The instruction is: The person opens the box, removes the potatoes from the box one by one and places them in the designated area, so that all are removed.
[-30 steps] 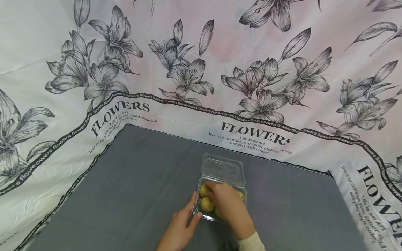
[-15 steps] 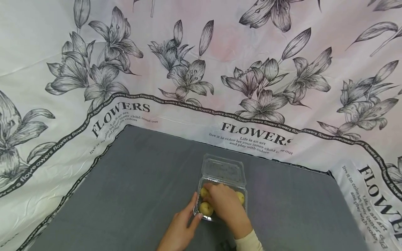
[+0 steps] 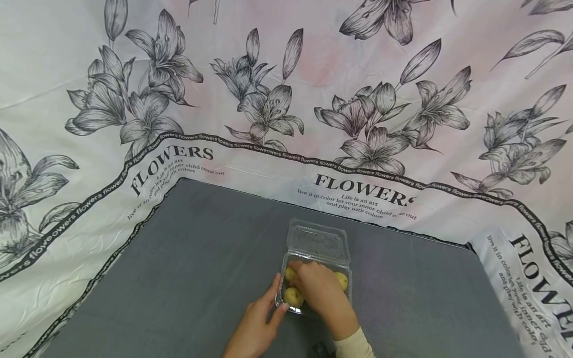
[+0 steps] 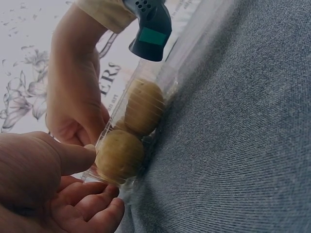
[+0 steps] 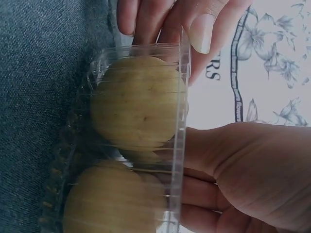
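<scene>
A clear plastic clamshell box sits on the grey cloth with its lid folded open away from me. Round yellow fruits lie in its base. My left hand pinches the box's left wall, thumb on the rim and fingers outside. My right hand reaches into the box, thumb and fingers curled round a fruit that is mostly hidden behind the others.
The grey cloth covers the work surface. A white sheet printed with black lilies and the word FLOWERS rises behind and at both sides. A dark wrist device sits on the right forearm.
The right hand has drawn slightly back toward me inside the box, showing more of the fruit at the right side. The left hand and the box have stayed put.
</scene>
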`<state>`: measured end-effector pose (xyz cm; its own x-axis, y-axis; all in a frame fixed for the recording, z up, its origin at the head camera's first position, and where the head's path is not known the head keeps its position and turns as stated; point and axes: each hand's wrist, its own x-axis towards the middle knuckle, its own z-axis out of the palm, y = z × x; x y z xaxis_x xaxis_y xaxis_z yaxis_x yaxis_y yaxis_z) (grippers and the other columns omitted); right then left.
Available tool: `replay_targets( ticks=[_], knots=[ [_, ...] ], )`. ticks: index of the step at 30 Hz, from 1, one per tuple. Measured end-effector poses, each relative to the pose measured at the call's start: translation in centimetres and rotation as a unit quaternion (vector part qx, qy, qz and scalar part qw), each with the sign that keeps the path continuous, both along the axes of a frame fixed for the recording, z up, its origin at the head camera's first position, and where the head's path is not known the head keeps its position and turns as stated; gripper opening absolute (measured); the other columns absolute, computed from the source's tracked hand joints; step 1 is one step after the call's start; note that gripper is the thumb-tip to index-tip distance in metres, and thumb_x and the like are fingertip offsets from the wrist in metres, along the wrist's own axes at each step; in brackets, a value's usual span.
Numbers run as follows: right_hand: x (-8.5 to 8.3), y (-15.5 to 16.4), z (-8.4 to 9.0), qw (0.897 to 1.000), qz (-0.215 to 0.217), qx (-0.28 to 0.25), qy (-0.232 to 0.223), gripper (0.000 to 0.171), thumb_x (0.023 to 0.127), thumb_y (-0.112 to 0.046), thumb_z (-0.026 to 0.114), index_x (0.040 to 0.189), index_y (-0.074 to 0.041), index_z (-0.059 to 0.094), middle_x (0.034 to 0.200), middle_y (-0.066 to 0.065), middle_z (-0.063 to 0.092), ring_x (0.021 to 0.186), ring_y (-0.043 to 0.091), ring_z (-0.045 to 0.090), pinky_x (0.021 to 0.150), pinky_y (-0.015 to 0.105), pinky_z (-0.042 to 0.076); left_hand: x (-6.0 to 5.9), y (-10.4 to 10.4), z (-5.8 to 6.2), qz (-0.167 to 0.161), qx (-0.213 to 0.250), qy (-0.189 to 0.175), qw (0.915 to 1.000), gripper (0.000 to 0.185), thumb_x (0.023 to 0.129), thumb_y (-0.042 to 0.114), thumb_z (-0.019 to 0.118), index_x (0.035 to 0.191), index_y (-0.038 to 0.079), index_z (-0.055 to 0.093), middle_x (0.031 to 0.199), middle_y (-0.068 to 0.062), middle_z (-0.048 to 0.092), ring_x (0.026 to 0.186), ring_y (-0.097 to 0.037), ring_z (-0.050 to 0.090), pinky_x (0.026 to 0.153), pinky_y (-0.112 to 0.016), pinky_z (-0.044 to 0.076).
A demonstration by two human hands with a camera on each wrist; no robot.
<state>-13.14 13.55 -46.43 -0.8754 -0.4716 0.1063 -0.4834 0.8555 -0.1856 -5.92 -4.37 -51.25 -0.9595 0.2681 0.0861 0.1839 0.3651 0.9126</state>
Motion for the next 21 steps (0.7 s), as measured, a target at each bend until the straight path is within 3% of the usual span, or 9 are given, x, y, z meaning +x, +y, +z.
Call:
replay_targets(
  ticks=[11, 21],
  knots=[
    [0.2, 0.5, -0.6, 1.000, 0.017, -0.012, 0.007, 0.031, 0.092, -0.014, 0.082, 0.121, -0.008, 0.076, 0.085, 0.007, 0.077, 0.079, 0.028, 0.076, 0.063, 0.041, 0.063, -0.1, 0.0, -0.5, -0.014, 0.013, -0.026, 0.9995, 0.070, 0.109, 0.029, 0.063, 0.165, 0.000, 0.031, 0.161, -0.018, 0.047, 0.134, -0.041, 0.059, 0.106, -0.057, 0.053],
    [-0.1, 1.1, -0.1, 0.998, -0.006, -0.032, -0.058, 0.036, 0.095, -0.007, 0.076, 0.130, -0.015, 0.071, 0.097, 0.003, 0.079, 0.091, 0.028, 0.077, 0.070, 0.041, 0.064, -0.1, 0.0, -0.2, -0.012, 0.015, -0.010, 0.9998, 0.070, 0.108, 0.028, 0.064, 0.164, 0.000, 0.032, 0.159, -0.022, 0.049, 0.131, -0.044, 0.061, 0.103, -0.059, 0.055]
  ],
)
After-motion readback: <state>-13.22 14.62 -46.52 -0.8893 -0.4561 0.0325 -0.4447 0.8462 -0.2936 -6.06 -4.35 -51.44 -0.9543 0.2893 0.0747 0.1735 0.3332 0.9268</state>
